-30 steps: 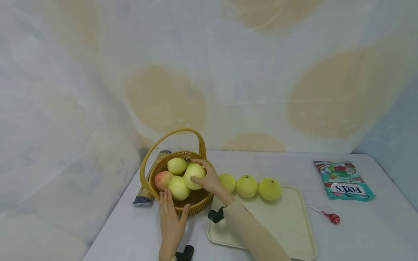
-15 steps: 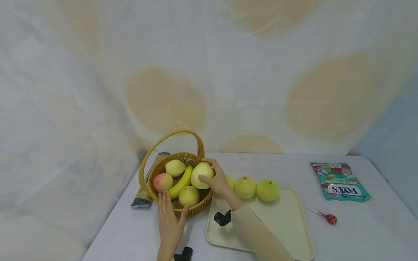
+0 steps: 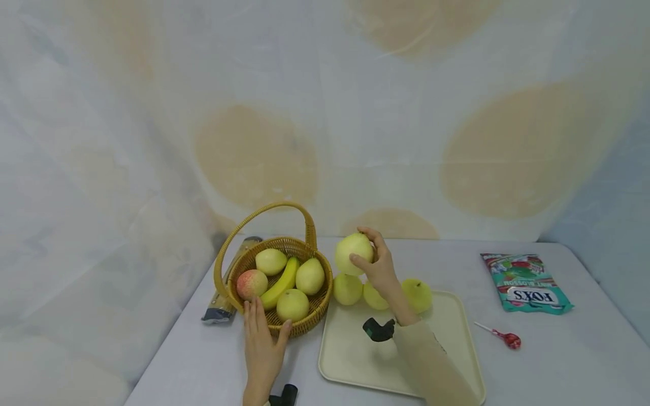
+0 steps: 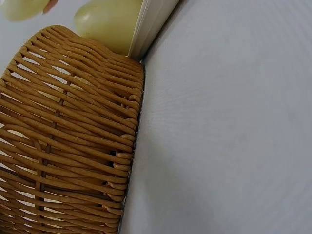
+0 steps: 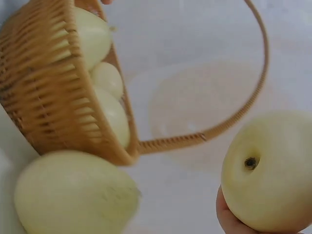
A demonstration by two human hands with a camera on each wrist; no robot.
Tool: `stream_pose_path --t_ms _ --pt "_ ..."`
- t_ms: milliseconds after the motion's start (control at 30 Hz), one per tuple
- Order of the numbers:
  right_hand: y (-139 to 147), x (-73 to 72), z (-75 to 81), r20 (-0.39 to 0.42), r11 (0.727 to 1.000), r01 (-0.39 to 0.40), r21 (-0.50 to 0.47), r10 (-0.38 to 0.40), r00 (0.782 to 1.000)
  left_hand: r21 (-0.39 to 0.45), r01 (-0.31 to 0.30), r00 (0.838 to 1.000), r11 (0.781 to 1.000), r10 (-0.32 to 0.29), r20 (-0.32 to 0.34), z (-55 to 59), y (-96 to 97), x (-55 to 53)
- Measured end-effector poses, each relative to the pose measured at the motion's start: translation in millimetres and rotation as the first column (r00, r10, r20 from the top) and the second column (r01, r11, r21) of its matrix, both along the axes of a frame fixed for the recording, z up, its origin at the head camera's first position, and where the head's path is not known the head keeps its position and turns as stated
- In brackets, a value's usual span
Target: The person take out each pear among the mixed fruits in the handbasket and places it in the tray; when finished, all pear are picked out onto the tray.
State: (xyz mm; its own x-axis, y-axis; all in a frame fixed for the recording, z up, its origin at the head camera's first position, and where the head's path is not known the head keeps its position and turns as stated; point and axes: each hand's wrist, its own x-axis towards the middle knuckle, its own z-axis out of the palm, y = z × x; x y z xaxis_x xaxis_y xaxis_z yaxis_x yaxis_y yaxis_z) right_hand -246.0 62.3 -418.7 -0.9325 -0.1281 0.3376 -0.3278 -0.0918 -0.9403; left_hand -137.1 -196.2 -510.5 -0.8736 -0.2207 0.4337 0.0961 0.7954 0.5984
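My right hand (image 3: 380, 269) holds a pale yellow-green pear (image 3: 353, 254) up above the back left of the cream tray (image 3: 365, 363). In the right wrist view the dark dimpled end of this pear (image 5: 273, 170) shows, with a fingertip beneath it. Right of the wicker basket (image 3: 304, 327), three similar pears (image 3: 347, 289) stand in a row at the tray's back edge, partly covered by my right hand and forearm. My left hand (image 3: 264, 352) rests with straight fingers against the basket's front rim. Inside lie a banana (image 3: 280, 285), a peach (image 3: 251, 284) and three pale green fruits (image 3: 293, 305).
Behind the basket's left side lies a long dark-ended packet (image 3: 219, 313), partly hidden. A teal candy bag (image 3: 530, 285) lies at the right of the table, with a red lollipop (image 3: 510, 340) in front of it. The basket's tall handle (image 3: 264, 211) arches over the fruit.
My right hand has lifted the pear out of the basket and carried it right, over the row of pears. The banana beneath has come into view. My left hand stays at the rim.
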Motion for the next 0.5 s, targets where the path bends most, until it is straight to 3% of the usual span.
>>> stream_pose_path --t_ms 300,500 --pt "46.3 7.7 11.8 -0.030 0.992 0.127 0.017 -0.127 0.991 -0.015 -0.010 1.000 1.000 0.010 -0.016 -1.0 1.0 -1.3" --pt "74.5 14.0 8.7 -0.009 0.983 0.182 0.008 -0.182 0.983 -0.007 -0.005 1.000 1.000 0.005 -0.017 -0.7 1.6 -1.0"
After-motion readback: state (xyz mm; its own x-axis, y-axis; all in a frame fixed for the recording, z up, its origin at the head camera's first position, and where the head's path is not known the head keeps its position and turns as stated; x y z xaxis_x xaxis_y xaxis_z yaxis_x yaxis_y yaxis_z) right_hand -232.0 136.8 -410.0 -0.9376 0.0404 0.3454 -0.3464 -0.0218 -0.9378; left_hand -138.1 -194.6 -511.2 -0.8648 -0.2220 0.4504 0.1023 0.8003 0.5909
